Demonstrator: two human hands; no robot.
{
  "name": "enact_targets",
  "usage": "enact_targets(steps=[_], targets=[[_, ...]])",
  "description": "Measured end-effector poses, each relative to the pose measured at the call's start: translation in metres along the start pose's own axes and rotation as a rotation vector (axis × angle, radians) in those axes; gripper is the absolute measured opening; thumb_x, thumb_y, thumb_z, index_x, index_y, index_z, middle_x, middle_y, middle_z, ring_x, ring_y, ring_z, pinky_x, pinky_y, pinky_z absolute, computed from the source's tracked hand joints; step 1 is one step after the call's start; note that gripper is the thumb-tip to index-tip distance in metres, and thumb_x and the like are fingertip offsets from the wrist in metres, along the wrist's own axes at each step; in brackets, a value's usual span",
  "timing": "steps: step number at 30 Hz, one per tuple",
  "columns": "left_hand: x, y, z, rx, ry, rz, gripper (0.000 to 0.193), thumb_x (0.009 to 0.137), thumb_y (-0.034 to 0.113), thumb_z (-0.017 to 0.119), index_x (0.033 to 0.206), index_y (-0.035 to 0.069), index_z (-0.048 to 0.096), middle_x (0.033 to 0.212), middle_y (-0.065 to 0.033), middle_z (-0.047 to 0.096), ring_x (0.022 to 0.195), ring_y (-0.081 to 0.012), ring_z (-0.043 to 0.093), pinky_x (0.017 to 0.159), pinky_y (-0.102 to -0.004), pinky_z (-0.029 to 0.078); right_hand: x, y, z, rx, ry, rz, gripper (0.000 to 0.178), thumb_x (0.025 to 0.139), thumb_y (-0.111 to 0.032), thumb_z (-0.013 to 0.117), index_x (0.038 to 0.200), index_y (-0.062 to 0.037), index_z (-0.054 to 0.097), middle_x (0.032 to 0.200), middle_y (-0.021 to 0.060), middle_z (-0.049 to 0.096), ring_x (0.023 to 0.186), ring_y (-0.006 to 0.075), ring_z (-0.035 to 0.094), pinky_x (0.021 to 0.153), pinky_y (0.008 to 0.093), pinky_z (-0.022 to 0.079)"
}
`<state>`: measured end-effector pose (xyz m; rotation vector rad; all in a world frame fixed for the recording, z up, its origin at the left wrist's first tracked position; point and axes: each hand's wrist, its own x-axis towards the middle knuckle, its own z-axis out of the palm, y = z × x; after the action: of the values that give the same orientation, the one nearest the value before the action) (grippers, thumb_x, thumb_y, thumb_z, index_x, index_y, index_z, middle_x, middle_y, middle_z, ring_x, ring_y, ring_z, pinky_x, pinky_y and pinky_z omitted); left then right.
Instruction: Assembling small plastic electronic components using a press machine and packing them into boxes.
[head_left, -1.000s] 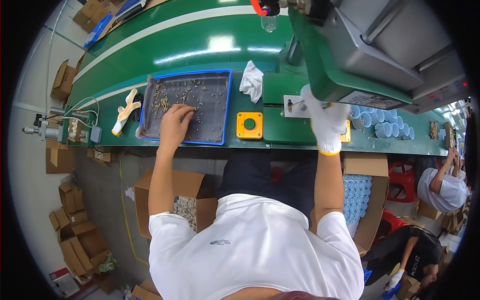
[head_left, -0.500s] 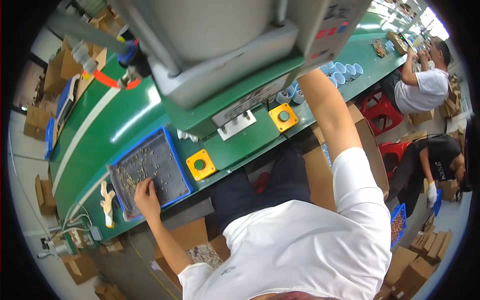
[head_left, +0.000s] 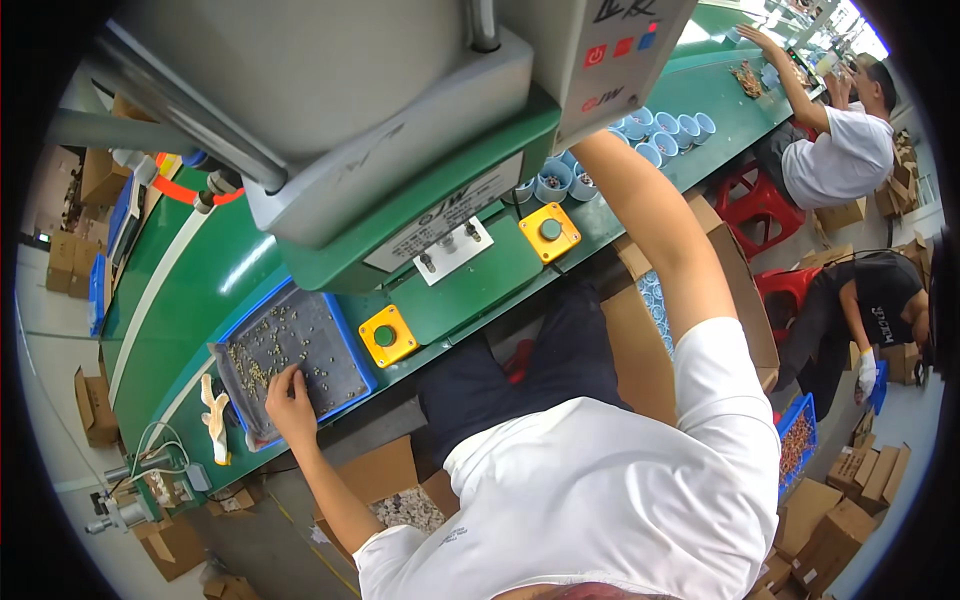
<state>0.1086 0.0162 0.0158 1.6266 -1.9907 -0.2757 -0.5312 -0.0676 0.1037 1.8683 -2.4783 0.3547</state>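
Observation:
My left hand [head_left: 290,400] rests at the near edge of a blue-rimmed tray [head_left: 362,352] with a dark lining. Its fingers are drawn together low over the lining, and whatever they may hold is too small to make out. Small brassy parts [head_left: 262,352] lie scattered across the tray, thickest toward its left side. My right arm [head_left: 650,215] reaches forward past the press [head_left: 400,170], whose grey and green head hides the hand. Several light-blue cups [head_left: 552,182] stand around that forearm, some with small parts inside.
Two yellow button boxes [head_left: 388,336] with green buttons flank the press's front. A pale glove [head_left: 214,420] lies left of the tray. An open carton of blue cups [head_left: 655,310] stands below my right arm. Two other people [head_left: 840,150] work at the right.
The view has shifted, so the press looks larger and lower left. My left hand stays over the tray and my right arm still reaches behind the press. A co-worker's arm has stretched out.

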Motion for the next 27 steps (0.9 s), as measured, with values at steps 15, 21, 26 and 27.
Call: enact_targets(steps=[15, 21, 26, 27], targets=[[0.004, 0.005, 0.004, -0.002, 0.045, 0.030, 0.014, 0.101, 0.007, 0.074, 0.113, 0.001, 0.080, 0.100, -0.0151, 0.076, 0.083, -0.0318, 0.071, 0.076, -0.0387, 0.055, -0.198, -0.069, -0.015, 1.893, 0.581, 0.103, 0.044, 0.104, -0.017, 0.078, 0.142, 0.0012, 0.065, 0.125, 0.0142, 0.074, 0.111, 0.0237, 0.075, 0.094, 0.0386, 0.065], [-0.002, 0.002, 0.002, -0.013, 0.028, 0.009, 0.015, 0.102, 0.008, 0.074, 0.113, 0.000, 0.080, 0.098, -0.0152, 0.075, 0.081, -0.0307, 0.070, 0.075, -0.0385, 0.054, -0.201, -0.160, -0.026, 1.163, 0.423, 0.017, 0.055, 0.075, -0.013, 0.095, 0.125, 0.0006, 0.075, 0.098, 0.0088, 0.078, 0.084, 0.0198, 0.074, 0.079, 0.0359, 0.059], [-0.002, 0.006, 0.003, -0.030, 0.045, 0.018, 0.015, 0.102, 0.009, 0.074, 0.113, 0.001, 0.080, 0.099, -0.0154, 0.076, 0.084, -0.0312, 0.072, 0.075, -0.0390, 0.054, -0.180, -0.173, -0.003, 0.615, 0.721, -0.271, 0.042, 0.073, -0.026, 0.097, 0.104, -0.0063, 0.076, 0.091, 0.0093, 0.074, 0.077, 0.0329, 0.070, 0.072, 0.0428, 0.057], [-0.001, 0.007, 0.003, -0.024, 0.038, 0.013, 0.015, 0.102, 0.009, 0.075, 0.114, 0.001, 0.080, 0.100, -0.0155, 0.076, 0.085, -0.0313, 0.073, 0.076, -0.0390, 0.054, -0.177, -0.174, -0.001, 0.611, 0.722, -0.274, 0.042, 0.073, -0.026, 0.097, 0.104, -0.0063, 0.076, 0.091, 0.0093, 0.074, 0.077, 0.0329, 0.070, 0.072, 0.0428, 0.057]])
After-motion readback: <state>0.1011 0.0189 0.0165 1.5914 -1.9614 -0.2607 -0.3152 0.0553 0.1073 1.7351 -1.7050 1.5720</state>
